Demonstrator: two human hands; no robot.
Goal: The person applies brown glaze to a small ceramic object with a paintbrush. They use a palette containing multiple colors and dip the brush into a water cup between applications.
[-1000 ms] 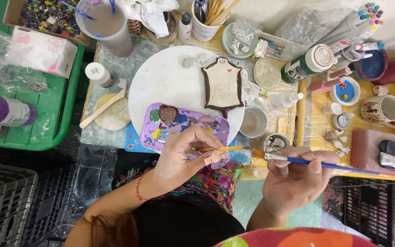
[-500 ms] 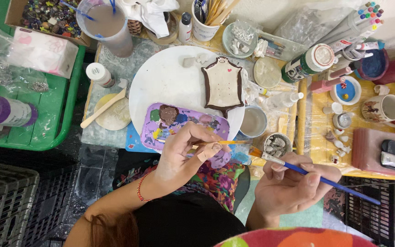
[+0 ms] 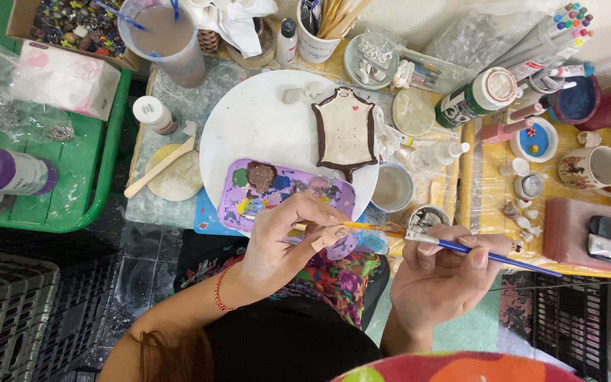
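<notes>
Here, centre frame | left hand (image 3: 288, 237) pinched thin orange-handled paintbrush (image 3: 369, 227) | right hand (image 3: 447, 272) gripped slim blue-handled paintbrush (image 3: 493, 256) mid-shaft | both likely light, stiff, best held mid-handle | purple paint palette (image 3: 281, 191) beneath.

Both arms come up from the bottom of the view, elbows bent. The left hand (image 3: 284, 233) sits palm-down with the wrist slightly cocked, a red string bracelet around it, fingers curled in a pinch grip and a bandage on one fingertip. The right hand (image 3: 447, 272) is lower and to the side, fingers folded in a pen-style grip, thumb on top, knuckles facing up.
</notes>
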